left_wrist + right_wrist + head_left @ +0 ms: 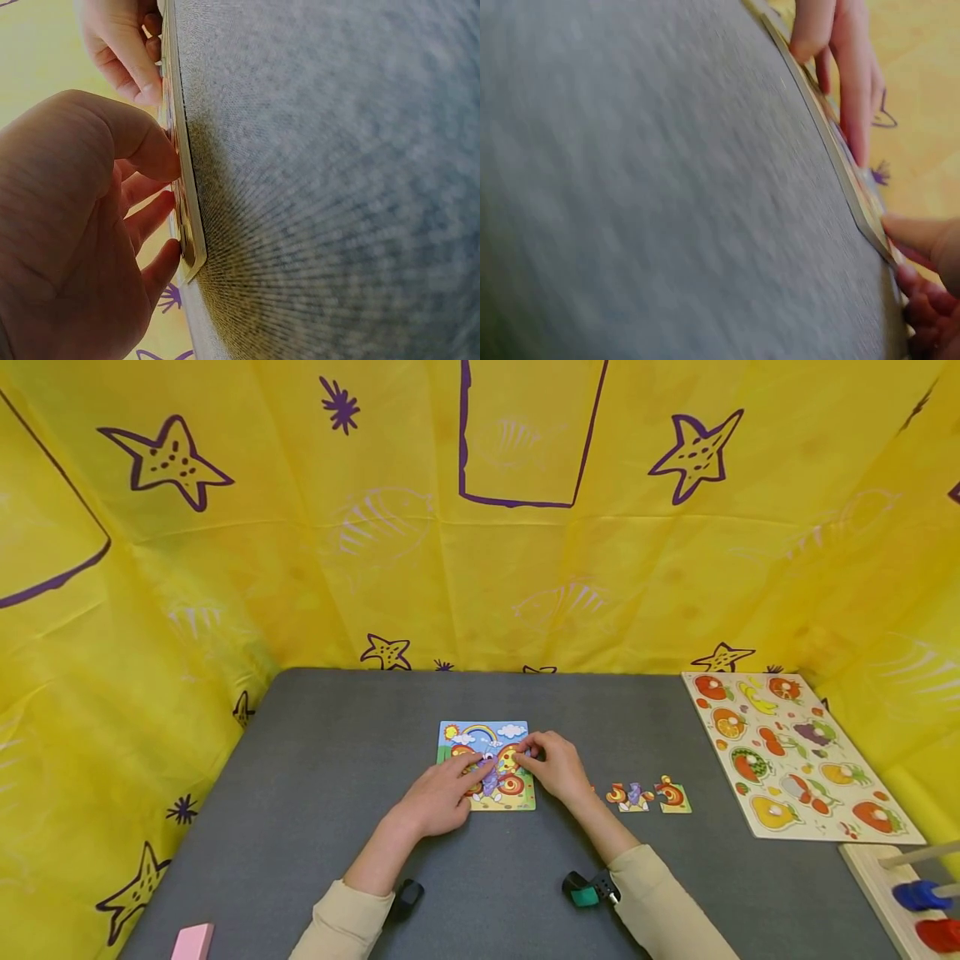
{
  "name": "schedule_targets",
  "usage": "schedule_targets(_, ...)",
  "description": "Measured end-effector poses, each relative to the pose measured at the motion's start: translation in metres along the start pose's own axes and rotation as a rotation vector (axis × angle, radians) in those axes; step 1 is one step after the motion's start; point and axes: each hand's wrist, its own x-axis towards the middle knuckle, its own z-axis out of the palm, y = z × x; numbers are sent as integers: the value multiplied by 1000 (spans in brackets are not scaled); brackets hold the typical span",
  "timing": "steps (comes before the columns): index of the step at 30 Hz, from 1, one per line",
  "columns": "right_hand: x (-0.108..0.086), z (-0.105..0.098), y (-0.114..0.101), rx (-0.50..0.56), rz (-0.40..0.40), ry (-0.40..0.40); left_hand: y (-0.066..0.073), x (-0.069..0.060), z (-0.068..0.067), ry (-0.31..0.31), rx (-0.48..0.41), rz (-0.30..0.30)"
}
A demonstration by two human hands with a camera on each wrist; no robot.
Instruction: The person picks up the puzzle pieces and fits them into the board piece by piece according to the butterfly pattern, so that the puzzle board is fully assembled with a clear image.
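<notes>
"Where's the puzzle (510,805) sitting?"

"It's lying flat on the table (337,735). The left hand (441,795) is resting on its picture, fingers slightly apart."

"And the right hand (555,767)?"

"It's touching the puzzle's right side, thumb and fingertips close together. I can't tell whether they're pinching anything."

"What's lying further right?"

"Some loose pieces (673,796), and beyond them the fruit board (806,768) is lying."

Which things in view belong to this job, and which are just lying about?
In the job:
butterfly puzzle
left hand, fingers on it
right hand, at its right side
loose puzzle pieces to its right, probably

Apparently lying about:
fruit board, right
wooden frame with coloured rings, right edge
pink block, near left
</notes>
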Motion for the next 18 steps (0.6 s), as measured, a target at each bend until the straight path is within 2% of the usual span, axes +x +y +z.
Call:
schedule_targets(6,-1,-6,4,49,21,-85,0,0,1,-4,18,4)
schedule_targets(13,-6,-9,3,17,-39,-91,-2,1,2,18,18,44)
schedule_targets(18,-14,-22,6,26,-73,-109,-4,1,3,50,16,79)
